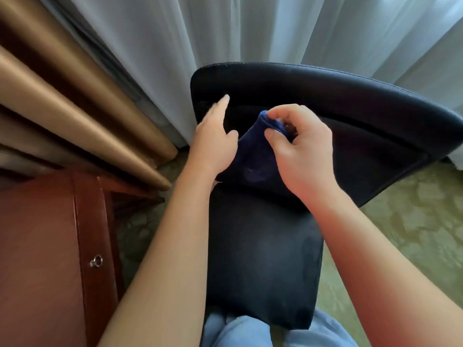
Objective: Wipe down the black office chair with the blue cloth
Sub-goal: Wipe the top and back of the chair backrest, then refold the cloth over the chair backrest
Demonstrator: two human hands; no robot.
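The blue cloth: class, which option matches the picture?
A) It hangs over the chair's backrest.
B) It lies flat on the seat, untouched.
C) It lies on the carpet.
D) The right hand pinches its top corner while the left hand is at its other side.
D: the right hand pinches the top corner of the blue cloth between thumb and fingers, and the left hand is at its left edge, above the black office chair.

white sheer curtains [250, 28], tan drapes [62, 91], reddish wooden cabinet [37, 259], green patterned carpet [413, 221].

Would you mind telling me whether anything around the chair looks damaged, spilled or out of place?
Nothing stands out. The black office chair looks intact, with no visible spill on its seat. The blue cloth is pinched in the right hand; the left hand is open beside it.
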